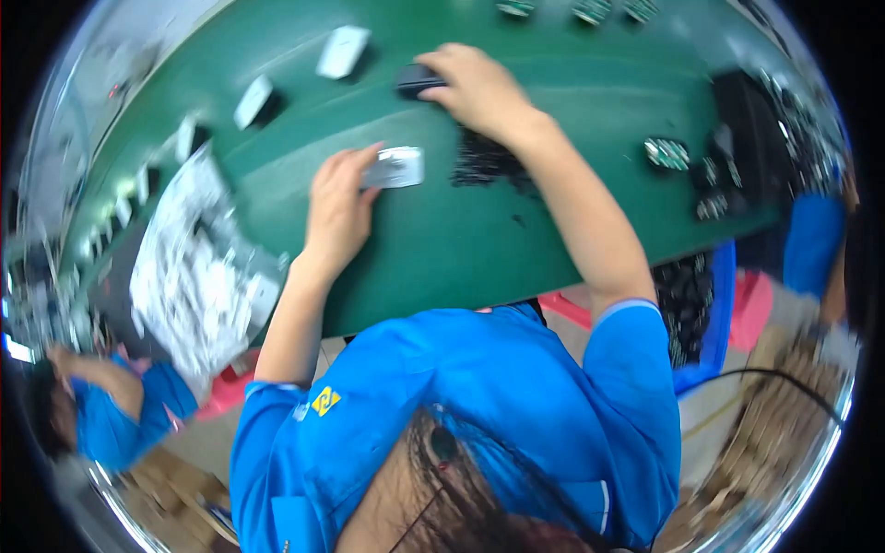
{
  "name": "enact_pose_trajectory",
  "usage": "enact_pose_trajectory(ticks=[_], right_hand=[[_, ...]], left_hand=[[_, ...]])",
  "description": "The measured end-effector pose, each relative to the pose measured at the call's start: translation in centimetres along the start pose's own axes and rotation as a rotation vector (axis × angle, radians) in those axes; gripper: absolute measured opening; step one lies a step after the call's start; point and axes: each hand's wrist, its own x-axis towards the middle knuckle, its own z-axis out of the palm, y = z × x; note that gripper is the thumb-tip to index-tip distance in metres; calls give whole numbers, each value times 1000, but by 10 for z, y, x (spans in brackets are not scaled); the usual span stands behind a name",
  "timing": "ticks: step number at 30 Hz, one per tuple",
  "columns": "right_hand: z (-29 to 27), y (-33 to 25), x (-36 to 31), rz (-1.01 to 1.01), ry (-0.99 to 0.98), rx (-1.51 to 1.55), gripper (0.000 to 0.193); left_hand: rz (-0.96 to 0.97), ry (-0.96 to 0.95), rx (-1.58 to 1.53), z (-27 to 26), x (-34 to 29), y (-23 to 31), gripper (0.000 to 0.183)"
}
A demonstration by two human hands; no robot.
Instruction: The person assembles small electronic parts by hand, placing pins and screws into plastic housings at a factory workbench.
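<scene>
Dark hair (452, 502) sits nearest us. Left hand (341, 198) grips a whitish rectangular piece (404, 167) by its edge; right hand (475, 88) grips a dark block (415, 81), apart, over the green table (433, 258). We'd judge it midway: white boxes (343, 52) lined up, black pieces (479, 164) left piled.

A glossy pale piece (403, 167) outshines a duller black block (413, 81); the tabletop (415, 249) looks smooth with a soft sheen, the bag (189, 276) crinkled plastic, the shirt (442, 359) matt cloth.
</scene>
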Motion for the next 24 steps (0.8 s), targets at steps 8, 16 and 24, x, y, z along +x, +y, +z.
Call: enact_pose_trajectory(ticks=[8,16,24], right_hand=[[-16,-62,-28,-141,20,212,33],[4,-81,-39,-223,-122,101,37],[19,-92,-51,-293,-60,-175,39]], left_hand=[[-236,114,-359,-13,-25,-18,51],[-200,131,-399,-10,-31,-22,50],[-53,37,-237,-7,-31,-24,51]])
